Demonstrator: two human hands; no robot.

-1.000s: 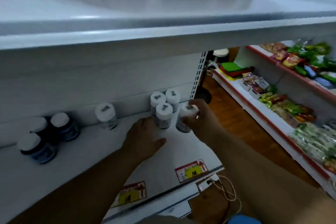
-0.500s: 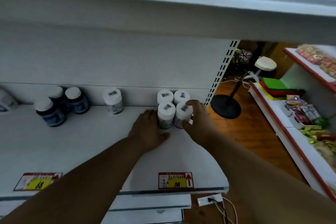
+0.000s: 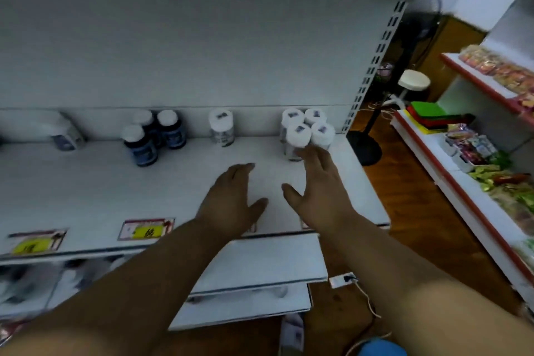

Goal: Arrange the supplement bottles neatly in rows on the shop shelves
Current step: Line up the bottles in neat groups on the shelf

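Hands (image 3: 231, 199) now back from bottles (image 3: 306, 131)

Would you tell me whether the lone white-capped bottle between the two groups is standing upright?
Upright: the lone white-capped bottle stands on its base on the shelf, cap facing up, body vertical.

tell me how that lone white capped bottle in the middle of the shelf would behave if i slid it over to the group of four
The lone white-capped bottle stands upright and looks taller than wide, so a push near the cap would probably tip it; pushing low seems safer. The shelf looks smooth, so it should slide easily. On its side, its round body would likely roll. It looks small and probably light.
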